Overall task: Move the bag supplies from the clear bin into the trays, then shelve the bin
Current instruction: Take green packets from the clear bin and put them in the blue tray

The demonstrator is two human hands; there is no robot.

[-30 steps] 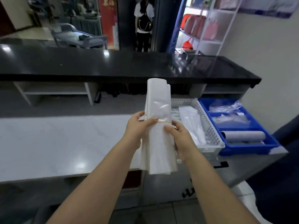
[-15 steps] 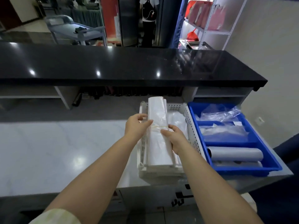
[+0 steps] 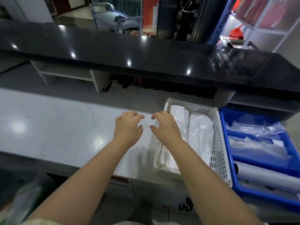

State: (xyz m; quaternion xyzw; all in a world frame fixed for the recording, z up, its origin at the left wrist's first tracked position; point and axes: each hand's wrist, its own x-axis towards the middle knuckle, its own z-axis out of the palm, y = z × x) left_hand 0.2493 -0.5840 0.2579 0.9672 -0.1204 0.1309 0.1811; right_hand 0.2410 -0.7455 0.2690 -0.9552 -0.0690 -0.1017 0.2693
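Note:
A white perforated tray [image 3: 217,143] sits on the white counter [image 3: 65,127] and holds two bundles of white plastic bags [image 3: 200,132]. To its right a blue tray [image 3: 227,143] holds clear plastic bags [image 3: 258,130] and a grey roll [image 3: 266,174]. My left hand [image 3: 128,127] hovers over the counter just left of the white tray, fingers apart and empty. My right hand [image 3: 165,125] hovers over the tray's left edge, fingers spread, holding nothing. A blurred clear shape [image 3: 24,197] shows at the lower left; I cannot tell whether it is the bin.
A glossy black raised counter [image 3: 146,51] runs across behind the white one, with open shelving [image 3: 68,73] beneath it. A person [image 3: 186,15] stands beyond it. A white rack [image 3: 266,17] with pink bags stands at the far right.
Both hands held the bundle of white bags upright, laid it into the white tray, then let go. They now hover empty and have drifted left.

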